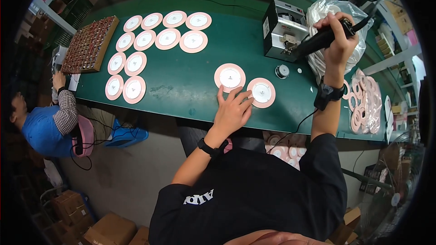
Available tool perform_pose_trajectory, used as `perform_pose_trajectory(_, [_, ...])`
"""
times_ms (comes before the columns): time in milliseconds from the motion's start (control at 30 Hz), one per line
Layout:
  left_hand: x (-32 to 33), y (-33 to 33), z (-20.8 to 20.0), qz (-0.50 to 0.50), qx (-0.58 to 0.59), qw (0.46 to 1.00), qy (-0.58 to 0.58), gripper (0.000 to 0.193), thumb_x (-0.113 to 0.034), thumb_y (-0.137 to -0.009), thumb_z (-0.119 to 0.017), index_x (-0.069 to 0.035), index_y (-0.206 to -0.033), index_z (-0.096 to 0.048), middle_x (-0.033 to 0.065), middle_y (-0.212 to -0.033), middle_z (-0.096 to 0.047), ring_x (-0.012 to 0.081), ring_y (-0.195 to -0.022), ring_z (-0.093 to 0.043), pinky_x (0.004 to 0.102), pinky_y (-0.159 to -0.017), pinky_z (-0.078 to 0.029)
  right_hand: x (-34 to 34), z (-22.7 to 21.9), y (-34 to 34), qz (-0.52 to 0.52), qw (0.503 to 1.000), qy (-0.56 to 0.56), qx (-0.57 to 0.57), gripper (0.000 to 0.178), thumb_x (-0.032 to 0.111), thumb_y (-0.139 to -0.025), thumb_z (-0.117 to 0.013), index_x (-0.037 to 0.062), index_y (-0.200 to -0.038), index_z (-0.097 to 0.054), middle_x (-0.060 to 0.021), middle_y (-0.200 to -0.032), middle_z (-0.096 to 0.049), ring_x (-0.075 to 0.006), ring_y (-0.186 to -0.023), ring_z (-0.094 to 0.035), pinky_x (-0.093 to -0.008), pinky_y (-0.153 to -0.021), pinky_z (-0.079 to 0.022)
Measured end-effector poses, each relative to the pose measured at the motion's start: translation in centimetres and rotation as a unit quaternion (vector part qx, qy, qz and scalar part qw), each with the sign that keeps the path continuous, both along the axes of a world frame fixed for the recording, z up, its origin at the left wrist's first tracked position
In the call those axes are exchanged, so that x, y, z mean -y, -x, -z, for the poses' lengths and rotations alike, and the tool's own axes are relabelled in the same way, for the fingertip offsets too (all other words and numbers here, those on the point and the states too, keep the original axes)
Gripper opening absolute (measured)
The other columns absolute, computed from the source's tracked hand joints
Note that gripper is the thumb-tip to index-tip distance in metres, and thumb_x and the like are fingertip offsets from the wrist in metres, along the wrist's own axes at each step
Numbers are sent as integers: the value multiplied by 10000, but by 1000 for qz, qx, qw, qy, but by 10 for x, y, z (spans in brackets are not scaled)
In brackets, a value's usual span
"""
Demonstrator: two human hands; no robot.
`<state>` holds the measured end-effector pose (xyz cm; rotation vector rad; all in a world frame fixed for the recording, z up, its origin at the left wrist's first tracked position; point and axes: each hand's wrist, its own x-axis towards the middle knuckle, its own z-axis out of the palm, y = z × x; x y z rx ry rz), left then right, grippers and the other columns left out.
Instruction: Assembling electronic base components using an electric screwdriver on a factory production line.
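Note:
Two round pink-rimmed discs with white centres, a left one (230, 75) and a right one (263, 92), lie side by side near the table's front edge. Across their near rims rest the spread fingers of my left hand (232, 110). My right hand (337, 38), raised at the right, is wrapped round a black corded electric screwdriver (317, 42). The screwdriver's tip end meets the front of a boxy silver-and-black machine (287, 28), which looks like a screw feeder; the bit itself is too small to make out. A small round metal part (282, 71) sits just below the machine.
Several similar discs (194, 41) are laid out in rows on the green table (181, 79). A tray of small parts (91, 43) stands at the left, near a seated co-worker (47, 124). Clear bags hold white parts (334, 11) and pink rings (365, 104) at the right.

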<state>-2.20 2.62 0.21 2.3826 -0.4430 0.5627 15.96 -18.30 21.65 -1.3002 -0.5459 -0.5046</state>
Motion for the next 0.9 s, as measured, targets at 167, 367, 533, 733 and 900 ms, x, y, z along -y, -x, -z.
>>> perform_pose_trajectory(167, [2, 0, 0, 1, 1, 1000, -1, 220, -179, -854, -703, -121, -1061, -745, 2, -1242, -665, 261, -1253, -554, 684, -1151, -192, -3, -5, -14, 89, 993, 6, 78, 141, 39, -876, -743, -11, -905, -615, -108, -712, -645, -211, -614, -645, -320, -631, -543])
perform_pose_trajectory(367, [2, 1, 0, -3, -4, 1000, -8, 224, -177, -852, -711, -131, -1068, -745, -8, -1257, -663, 259, -1265, -550, 659, -1156, -189, 16, 10, -34, 30, 999, 14, 39, 134, 32, -878, -740, -13, -906, -617, -122, -723, -659, -216, -610, -655, -318, -625, -549])
perform_pose_trajectory(533, [5, -1, 0, 4, -6, 1000, -1, 225, -172, -846, -721, -138, -1067, -745, -13, -1259, -666, 261, -1267, -552, 648, -1159, -188, 25, -13, 0, -51, 998, -16, -27, 125, 33, -888, -715, -17, -920, -605, -128, -758, -652, -228, -645, -658, -331, -641, -548])
perform_pose_trajectory(733, [1, 2, 2, 2, -6, 1000, -1, 227, -172, -843, -726, -138, -1067, -744, -15, -1260, -665, 262, -1264, -555, 645, -1159, -191, 6, -10, 17, 31, 996, 23, 78, 121, 34, -899, -690, -24, -928, -587, -131, -780, -629, -256, -705, -667, -360, -684, -551])
perform_pose_trajectory(900, [3, 2, 2, 4, 2, 1000, -3, 223, -177, -853, -704, -125, -1067, -740, -3, -1250, -663, 266, -1256, -553, 656, -1158, -195, 7, -1, -1, 58, 995, 8, 83, 120, 32, -895, -700, -22, -925, -597, -132, -764, -634, -260, -690, -670, -360, -683, -554])
